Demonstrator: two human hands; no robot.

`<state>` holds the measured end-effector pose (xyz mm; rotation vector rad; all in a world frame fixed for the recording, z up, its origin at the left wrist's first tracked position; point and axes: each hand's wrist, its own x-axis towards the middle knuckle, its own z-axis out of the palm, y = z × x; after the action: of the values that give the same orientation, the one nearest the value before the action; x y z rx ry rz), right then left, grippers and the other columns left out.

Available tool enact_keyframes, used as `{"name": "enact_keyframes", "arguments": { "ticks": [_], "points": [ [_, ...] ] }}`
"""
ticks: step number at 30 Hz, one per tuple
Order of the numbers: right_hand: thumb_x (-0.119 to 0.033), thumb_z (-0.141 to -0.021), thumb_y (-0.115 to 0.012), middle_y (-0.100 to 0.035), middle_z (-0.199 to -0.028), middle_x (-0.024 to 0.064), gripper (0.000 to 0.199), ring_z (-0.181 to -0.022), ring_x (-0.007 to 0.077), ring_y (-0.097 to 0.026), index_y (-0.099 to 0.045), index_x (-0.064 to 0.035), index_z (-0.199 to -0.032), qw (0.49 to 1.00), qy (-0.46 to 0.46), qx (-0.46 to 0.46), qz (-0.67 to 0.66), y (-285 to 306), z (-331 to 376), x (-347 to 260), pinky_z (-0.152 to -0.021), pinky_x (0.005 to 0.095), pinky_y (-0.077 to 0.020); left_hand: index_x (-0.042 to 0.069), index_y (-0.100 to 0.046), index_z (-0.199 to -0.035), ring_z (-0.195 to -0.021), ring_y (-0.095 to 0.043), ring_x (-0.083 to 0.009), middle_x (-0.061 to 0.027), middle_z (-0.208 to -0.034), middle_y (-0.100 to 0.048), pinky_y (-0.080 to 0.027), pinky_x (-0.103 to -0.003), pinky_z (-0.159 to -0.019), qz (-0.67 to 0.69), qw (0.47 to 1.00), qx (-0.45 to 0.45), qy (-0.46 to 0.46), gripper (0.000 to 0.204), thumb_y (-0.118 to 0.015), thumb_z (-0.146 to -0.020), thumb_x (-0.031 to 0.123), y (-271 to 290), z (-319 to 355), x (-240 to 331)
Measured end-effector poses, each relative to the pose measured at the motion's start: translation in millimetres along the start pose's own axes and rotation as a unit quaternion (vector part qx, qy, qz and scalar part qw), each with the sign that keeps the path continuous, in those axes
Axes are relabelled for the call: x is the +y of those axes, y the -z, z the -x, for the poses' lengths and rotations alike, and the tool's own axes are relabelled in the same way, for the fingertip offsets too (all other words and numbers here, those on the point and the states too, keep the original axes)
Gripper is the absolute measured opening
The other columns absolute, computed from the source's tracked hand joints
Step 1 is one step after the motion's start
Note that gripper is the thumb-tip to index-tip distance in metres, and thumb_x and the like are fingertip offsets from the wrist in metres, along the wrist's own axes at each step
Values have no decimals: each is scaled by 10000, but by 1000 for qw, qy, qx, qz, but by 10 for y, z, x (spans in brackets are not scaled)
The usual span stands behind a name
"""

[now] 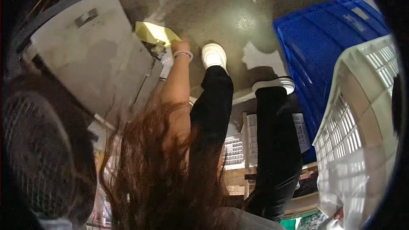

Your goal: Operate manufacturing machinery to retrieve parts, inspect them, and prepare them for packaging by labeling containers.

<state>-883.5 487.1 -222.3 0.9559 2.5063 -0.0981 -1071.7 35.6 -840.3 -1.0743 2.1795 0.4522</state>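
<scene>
My left hand (pixel 180 45), with a bracelet at the wrist, reaches down to the left of my feet. Its fingers close on the right end of a flat, pale yellow sheet-like piece (pixel 152 33), whose exact kind I cannot make out. A small metal-looking part (pixel 159 49) shows just under the yellow piece, beside the edge of a grey-white panel (pixel 91 44). Long hair hides much of my arm. At the lower right, a small skin-coloured patch (pixel 338 214) beside crumpled clear plastic (pixel 343 187) may be part of my right hand; its fingers cannot be told.
A blue plastic bin (pixel 315 55) stands to the right, with a pale slatted crate (pixel 341 123) beside it. My white shoes (pixel 214 55) rest on the wet-looking floor (pixel 200 17). A dark round grille (pixel 38 149) is at the left. Behind my legs is a wooden stool-like frame (pixel 246 157).
</scene>
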Motion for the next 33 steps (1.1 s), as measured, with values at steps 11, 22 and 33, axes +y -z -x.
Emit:
{"name": "enact_keyframes", "arguments": {
  "ticks": [11,22,33],
  "points": [
    [-27,-727,-643,-659,-930,192,255,-917,358,-621,-675,-2,-979,999,23,-22,-3,-57,-131,-324,-835,410,-483,-34,-584,-828,-786,-585,-398,-243,-830,-600,-452,-460,-684,-77,950,72,-293,265,-498,-922,198,259,392,169],
    [-123,-724,-707,-650,-1004,175,327,-931,327,-620,-661,-32,-1035,992,15,-75,-103,302,-205,-510,-843,416,-484,-28,-563,-1038,-1018,-574,-341,-193,-1124,-598,-441,-374,-877,197,919,-121,-321,197,-462,-948,115,1796,3000,675],
    [-258,-741,-676,-609,-917,120,230,-880,313,-611,-578,-105,-883,969,127,39,-209,541,-212,-409,-780,427,-492,-34,-577,-978,-1004,-589,-297,-203,-1107,-603,-429,-352,-905,243,686,-160,-667,128,-509,-907,48,4228,6422,1140]
  ]
}}
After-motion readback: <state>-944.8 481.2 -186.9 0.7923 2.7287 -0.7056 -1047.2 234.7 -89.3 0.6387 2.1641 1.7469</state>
